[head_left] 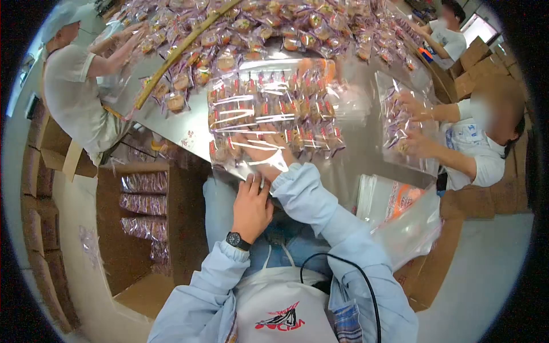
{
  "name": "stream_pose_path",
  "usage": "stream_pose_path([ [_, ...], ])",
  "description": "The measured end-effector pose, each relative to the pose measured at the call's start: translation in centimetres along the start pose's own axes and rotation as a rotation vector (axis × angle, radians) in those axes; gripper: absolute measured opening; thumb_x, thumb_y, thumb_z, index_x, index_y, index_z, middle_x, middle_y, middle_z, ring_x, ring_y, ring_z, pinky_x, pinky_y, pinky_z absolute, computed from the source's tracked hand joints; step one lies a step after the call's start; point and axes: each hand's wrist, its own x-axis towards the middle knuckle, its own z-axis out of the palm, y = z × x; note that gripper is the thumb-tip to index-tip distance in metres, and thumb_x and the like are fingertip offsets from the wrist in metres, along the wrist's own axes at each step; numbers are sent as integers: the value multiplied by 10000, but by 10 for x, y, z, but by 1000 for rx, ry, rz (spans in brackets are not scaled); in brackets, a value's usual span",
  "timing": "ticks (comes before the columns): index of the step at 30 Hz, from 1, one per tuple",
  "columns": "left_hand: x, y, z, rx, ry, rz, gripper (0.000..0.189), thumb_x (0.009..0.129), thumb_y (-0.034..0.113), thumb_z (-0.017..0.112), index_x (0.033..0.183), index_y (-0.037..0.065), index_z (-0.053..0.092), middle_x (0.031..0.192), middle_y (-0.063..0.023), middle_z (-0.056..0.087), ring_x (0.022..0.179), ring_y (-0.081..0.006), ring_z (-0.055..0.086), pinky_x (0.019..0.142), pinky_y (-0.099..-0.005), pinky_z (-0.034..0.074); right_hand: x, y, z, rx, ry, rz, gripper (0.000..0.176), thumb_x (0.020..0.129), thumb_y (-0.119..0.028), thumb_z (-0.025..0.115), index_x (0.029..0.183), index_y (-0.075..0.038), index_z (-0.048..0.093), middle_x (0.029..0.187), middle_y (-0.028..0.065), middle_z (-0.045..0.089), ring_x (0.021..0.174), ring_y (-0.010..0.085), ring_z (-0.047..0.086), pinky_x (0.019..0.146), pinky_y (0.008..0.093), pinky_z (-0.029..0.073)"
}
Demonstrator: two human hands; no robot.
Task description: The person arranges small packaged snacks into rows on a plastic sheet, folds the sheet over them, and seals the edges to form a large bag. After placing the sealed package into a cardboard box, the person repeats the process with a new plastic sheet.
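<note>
A large clear plastic bag (237,108) lies on the metal table, filled with rows of small purple-wrapped round cakes (274,108). My right hand (266,151) reaches in at the bag's near end, under the shiny film. Its fingers are stretched out against the nearest row of packets, and it grips nothing that I can see. My left hand (251,208), below a black wristwatch, is at the bag's near edge by the table's rim. Its fingers are bent close together on the film; the thumb is partly hidden.
Loose wrapped cakes (320,28) are heaped at the back behind a wooden strip (183,54). Flat plastic bags (380,200) lie at my right. An open carton (134,274) with filled packs stands lower left. One co-worker (474,134) handles a bag at right; others stand farther back.
</note>
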Motion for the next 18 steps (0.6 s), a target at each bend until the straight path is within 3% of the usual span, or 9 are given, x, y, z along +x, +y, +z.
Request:
stream_pose_path([
  [5,-1,-1,1,33,9,8,526,809,151,695,1303,-20,632,1391,-236,569,1352,-425,495,1149,-554,393,-6,-4,0,-14,-28,1,549,917,-171,581,1466,-188,561,1459,88,604,1383,375,512,1198,544,351],
  [8,1,0,1,-11,37,12,459,803,153,711,1222,-28,654,1378,-259,570,1339,-455,498,1114,-511,426,-19,-12,-13,41,134,-53,518,867,-162,632,1381,-97,609,1446,122,592,1187,358,618,1064,532,450],
  [9,0,1,-5,-26,-28,-49,486,825,184,716,1270,1,648,1386,-244,563,1344,-441,492,1133,-540,406,-25,-16,-23,28,81,-24,555,858,-187,673,1402,-104,600,1463,114,583,1266,360,569,1115,535,408],
  [11,-4,-1,-5,26,29,-13,503,847,205,712,1308,19,637,1381,-235,566,1339,-431,494,1141,-567,389,-42,-14,-49,4,-26,28,640,841,-235,756,1446,-119,582,1497,96,566,1424,364,470,1218,543,323],
  [13,-5,-3,-9,40,58,-5,518,887,232,694,1367,52,618,1372,-216,578,1314,-416,513,1148,-606,366,-69,7,-63,-64,-66,109,666,830,-267,782,1442,-99,578,1485,105,570,1420,359,473,1212,538,330],
  [16,-2,-3,-16,41,21,-41,504,877,227,694,1336,23,651,1366,-189,610,1310,-360,539,1176,-570,356,-92,46,-71,-84,-77,198,677,827,-305,793,1438,-108,579,1468,117,577,1410,351,483,1203,533,341],
  [18,5,1,-13,71,69,0,417,873,200,693,1246,16,673,1272,-179,642,1212,-370,584,1081,-527,432,-94,60,-69,-71,-54,185,670,831,-324,793,1436,-129,584,1461,116,579,1403,349,489,1197,530,347],
])
